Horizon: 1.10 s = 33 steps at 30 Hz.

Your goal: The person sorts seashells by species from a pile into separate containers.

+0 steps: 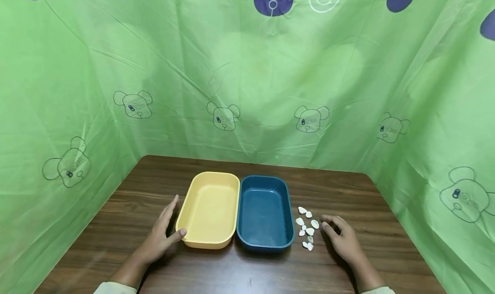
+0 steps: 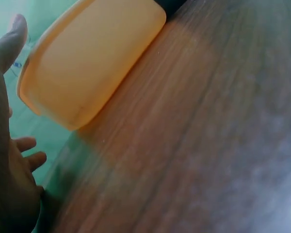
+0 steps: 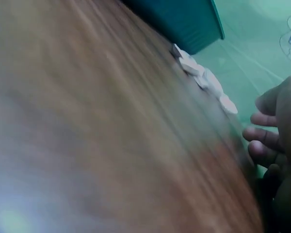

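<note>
A yellow rectangular tray (image 1: 209, 212) and a dark blue one (image 1: 266, 216) stand side by side on the table, both with bare insides. My left hand (image 1: 159, 236) is at the yellow tray's left side, thumb by its near left corner and fingers extended along the side. To the right of the blue tray lie several small white pieces (image 1: 310, 231) that look like shells or pebbles. My right hand (image 1: 343, 239) rests just right of them, fingers loosely bent and holding nothing. In the right wrist view the white pieces (image 3: 199, 73) lie beyond the fingertips.
The brown wood-grain table (image 1: 247, 272) carries both trays. Green cloth (image 1: 263, 70) printed with bear faces hangs behind the table and along its left and right sides.
</note>
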### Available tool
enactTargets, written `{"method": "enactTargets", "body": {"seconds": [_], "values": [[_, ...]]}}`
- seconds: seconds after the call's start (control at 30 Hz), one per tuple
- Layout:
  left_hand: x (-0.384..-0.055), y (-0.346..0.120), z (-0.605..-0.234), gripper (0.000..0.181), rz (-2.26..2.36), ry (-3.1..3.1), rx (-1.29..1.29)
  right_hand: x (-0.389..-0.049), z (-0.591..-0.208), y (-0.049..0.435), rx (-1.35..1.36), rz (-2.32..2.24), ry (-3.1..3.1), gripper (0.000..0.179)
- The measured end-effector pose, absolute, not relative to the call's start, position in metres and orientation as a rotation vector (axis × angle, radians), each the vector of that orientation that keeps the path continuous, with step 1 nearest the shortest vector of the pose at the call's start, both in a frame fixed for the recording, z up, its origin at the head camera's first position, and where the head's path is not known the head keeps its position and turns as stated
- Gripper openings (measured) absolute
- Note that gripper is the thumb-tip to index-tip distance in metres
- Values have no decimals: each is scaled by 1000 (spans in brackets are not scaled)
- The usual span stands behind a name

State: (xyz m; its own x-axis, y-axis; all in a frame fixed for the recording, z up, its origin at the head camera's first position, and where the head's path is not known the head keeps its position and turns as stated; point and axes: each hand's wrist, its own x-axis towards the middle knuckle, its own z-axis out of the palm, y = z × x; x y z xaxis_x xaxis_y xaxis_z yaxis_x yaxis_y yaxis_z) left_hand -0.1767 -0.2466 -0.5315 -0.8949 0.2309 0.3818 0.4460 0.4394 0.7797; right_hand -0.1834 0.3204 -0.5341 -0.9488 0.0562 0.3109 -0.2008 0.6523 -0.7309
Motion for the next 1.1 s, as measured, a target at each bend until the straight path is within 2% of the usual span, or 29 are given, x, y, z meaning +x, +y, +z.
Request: {"method": "enactTargets", "body": {"seconds": [0.27,0.7,0.87,1.1], "values": [[-184,-253,-537,106,-1509,-2446,-773,-202,-532,338,185,1338,-2602,31],[-183,-261,-534,106,-1438,-2501,-785,-219,-527,353,459,1510,-2722,48],[-181,-262,-533,100,-1378,-2533,-787,-217,-527,350,457,1482,-2740,48],[-182,-261,-532,102,-1365,-2537,-830,-214,-528,345,387,1389,-2736,40]]}}
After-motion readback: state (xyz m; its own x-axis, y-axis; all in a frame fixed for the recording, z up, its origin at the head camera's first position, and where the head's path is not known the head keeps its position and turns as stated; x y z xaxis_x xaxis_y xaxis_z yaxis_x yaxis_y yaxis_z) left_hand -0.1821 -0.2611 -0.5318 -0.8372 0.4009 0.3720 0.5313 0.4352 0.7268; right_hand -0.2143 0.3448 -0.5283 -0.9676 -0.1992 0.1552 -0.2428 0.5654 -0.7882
